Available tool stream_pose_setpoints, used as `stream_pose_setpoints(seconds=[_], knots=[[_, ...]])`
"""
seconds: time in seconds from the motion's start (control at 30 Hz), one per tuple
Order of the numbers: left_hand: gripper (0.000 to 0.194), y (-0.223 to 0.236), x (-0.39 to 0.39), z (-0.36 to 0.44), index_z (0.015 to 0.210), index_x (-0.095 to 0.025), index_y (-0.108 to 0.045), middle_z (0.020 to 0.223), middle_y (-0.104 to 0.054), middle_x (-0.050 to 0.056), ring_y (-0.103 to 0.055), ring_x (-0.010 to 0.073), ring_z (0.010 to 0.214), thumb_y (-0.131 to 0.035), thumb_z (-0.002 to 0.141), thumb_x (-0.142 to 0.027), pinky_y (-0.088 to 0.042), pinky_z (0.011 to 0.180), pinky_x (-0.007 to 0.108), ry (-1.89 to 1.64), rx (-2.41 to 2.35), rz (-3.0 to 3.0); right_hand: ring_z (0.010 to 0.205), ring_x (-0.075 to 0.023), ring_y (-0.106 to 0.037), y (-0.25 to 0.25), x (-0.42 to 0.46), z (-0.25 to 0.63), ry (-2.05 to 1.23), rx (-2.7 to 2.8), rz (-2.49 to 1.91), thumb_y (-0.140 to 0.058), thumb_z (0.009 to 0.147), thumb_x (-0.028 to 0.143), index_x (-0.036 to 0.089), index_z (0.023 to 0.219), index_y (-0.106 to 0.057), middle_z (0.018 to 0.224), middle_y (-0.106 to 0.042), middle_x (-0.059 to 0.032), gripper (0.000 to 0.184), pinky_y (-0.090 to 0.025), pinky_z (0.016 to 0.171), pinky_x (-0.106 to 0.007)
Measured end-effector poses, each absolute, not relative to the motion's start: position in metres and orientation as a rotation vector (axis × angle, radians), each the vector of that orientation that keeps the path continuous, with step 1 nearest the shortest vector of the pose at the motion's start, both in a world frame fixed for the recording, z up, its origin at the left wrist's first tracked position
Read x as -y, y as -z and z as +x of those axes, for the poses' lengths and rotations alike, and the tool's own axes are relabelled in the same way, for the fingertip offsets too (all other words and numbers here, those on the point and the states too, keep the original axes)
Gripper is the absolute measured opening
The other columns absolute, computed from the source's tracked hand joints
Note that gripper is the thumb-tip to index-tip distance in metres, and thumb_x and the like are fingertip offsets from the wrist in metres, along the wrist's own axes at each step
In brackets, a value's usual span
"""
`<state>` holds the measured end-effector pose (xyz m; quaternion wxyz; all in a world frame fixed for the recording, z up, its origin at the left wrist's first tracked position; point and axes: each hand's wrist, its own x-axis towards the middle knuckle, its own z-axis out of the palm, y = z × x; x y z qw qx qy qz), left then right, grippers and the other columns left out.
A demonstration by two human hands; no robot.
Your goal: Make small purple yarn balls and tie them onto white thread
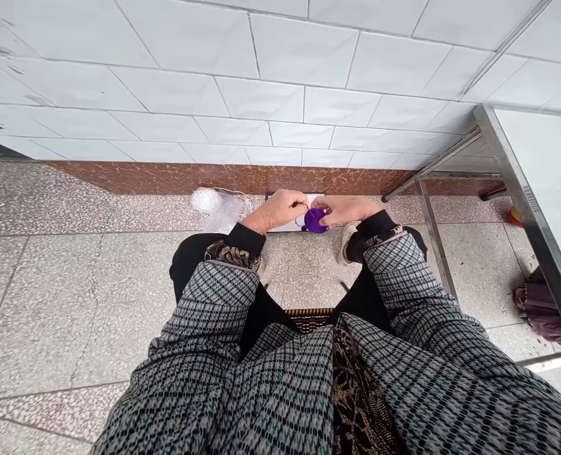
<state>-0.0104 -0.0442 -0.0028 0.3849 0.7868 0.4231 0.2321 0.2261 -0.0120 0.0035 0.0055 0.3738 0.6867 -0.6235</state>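
Purple yarn wound into a ball [315, 222] sits in the curled fingers of the right hand [345, 208], in front of the near right corner of a white dark-rimmed board [286, 225]; whether it touches the board is hidden. The left hand [279, 208] reaches across the board's left side, thumb and fingertips pinched on a thin strand [307, 207] just beside the ball. Little room separates the two hands. Past the board's far edge, a narrow strip of terrazzo floor [95, 303] meets the red-brown baseboard [246, 179]. Off its left edge lies white yarn [205, 200] with a clear plastic bag [221, 215]. Further left, the floor spreads wide. To the right, room tightens: the metal legs [434, 234] of a white-topped table [541, 151] stand near the right knee.
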Motion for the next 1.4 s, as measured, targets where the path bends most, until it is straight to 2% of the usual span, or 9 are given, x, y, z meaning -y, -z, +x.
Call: stream_pose_setpoints(seconds=[0.13, 0.33, 0.47, 0.6, 0.73, 0.9, 1.07, 1.27, 1.4], knots=[[0.017, 0.005, 0.04, -0.013, 0.069, -0.02, -0.06, 0.069, -0.06, 0.0, -0.054, 0.0158, 0.071, -0.053, 0.085, -0.024, -0.039, 0.072, 0.03, -0.622, -1.181, 1.96, 0.076, -0.0113, -0.066, -0.007, 0.009, 0.237, 2.495, -2.156, 0.895, -0.09, 0.08, 0.035, 0.02, 0.12, -0.062, 0.102, -0.07, -0.0007, 0.051, -0.057, 0.066, -0.024], [0.022, 0.009, 0.044, -0.001, 0.067, -0.021, -0.052, 0.064, -0.049, -0.004, -0.044, 0.0135, 0.063, -0.054, 0.088, -0.024, -0.034, 0.066, 0.029, -0.543, -1.085, 1.958, 0.071, -0.013, -0.06, 0.001, -0.001, 0.235, 2.995, -2.134, 1.384, -0.092, 0.079, 0.066, 0.023, 0.114, -0.057, 0.086, -0.061, 0.0022, 0.065, -0.053, 0.063, -0.027], [0.02, 0.01, 0.047, 0.007, 0.067, -0.02, -0.056, 0.065, -0.053, -0.003, -0.047, 0.0141, 0.063, -0.055, 0.087, -0.023, -0.036, 0.066, 0.029, -0.482, -1.005, 1.965, 0.071, -0.0119, -0.062, 0.008, -0.005, 0.226, 2.87, -2.088, 1.748, -0.09, 0.084, 0.057, 0.025, 0.107, -0.05, 0.091, -0.065, 0.0007, 0.056, -0.055, 0.065, -0.026], [0.019, 0.012, 0.048, 0.007, 0.068, -0.02, -0.06, 0.068, -0.061, -0.001, -0.051, 0.0143, 0.065, -0.056, 0.087, -0.024, -0.038, 0.067, 0.029, -0.475, -0.975, 1.988, 0.066, -0.0114, -0.058, 0.009, -0.001, 0.217, 2.24, -2.235, 2.013, -0.083, 0.086, 0.025, 0.024, 0.105, -0.05, 0.088, -0.065, 0.0021, 0.038, -0.052, 0.062, -0.025], [0.018, 0.012, 0.047, 0.001, 0.072, -0.019, -0.062, 0.068, -0.062, 0.0, -0.052, 0.0146, 0.066, -0.056, 0.087, -0.026, -0.037, 0.067, 0.029, -0.517, -1.067, 1.986, 0.071, -0.0147, -0.058, 0.001, 0.007, 0.219, 1.658, -2.251, 1.645, -0.082, 0.073, 0.007, 0.021, 0.1, -0.06, 0.084, -0.065, 0.0002, 0.038, -0.047, 0.06, -0.027], [0.017, 0.007, 0.041, -0.01, 0.072, -0.02, -0.06, 0.069, -0.061, -0.001, -0.053, 0.0151, 0.069, -0.056, 0.088, -0.024, -0.039, 0.069, 0.029, -0.594, -1.173, 1.926, 0.072, -0.0127, -0.063, -0.008, 0.01, 0.232, 2.278, -2.124, 1.028, -0.087, 0.074, 0.022, 0.019, 0.112, -0.064, 0.097, -0.069, -0.0023, 0.044, -0.053, 0.062, -0.026], [0.017, 0.003, 0.039, -0.01, 0.071, -0.02, -0.06, 0.066, -0.057, -0.002, -0.053, 0.0151, 0.067, -0.056, 0.088, -0.023, -0.041, 0.07, 0.029, -0.631, -1.169, 1.856, 0.069, -0.0118, -0.062, -0.007, 0.005, 0.236, 2.94, -2.19, 1.182, -0.095, 0.074, 0.058, 0.022, 0.118, -0.058, 0.091, -0.066, 0.0016, 0.068, -0.055, 0.063, -0.026], [0.019, 0.009, 0.047, 0.003, 0.074, -0.019, -0.066, 0.068, -0.061, -0.001, -0.054, 0.014, 0.066, -0.055, 0.088, -0.025, -0.041, 0.069, 0.027, -0.466, -0.939, 1.928, 0.07, -0.0114, -0.063, 0.007, -0.002, 0.225, 2.82, -2.125, 1.625, -0.093, 0.078, 0.048, 0.024, 0.111, -0.052, 0.091, -0.068, 0.0016, 0.058, -0.056, 0.068, -0.026], [0.019, 0.009, 0.048, 0.002, 0.074, -0.02, -0.066, 0.065, -0.058, -0.002, -0.048, 0.0133, 0.062, -0.056, 0.088, -0.027, -0.037, 0.066, 0.028, -0.458, -0.949, 1.95, 0.067, -0.011, -0.056, 0.014, -0.004, 0.22, 2.297, -2.274, 2.042, -0.083, 0.082, 0.028, 0.025, 0.104, -0.046, 0.09, -0.065, 0.0034, 0.043, -0.048, 0.063, -0.026]])
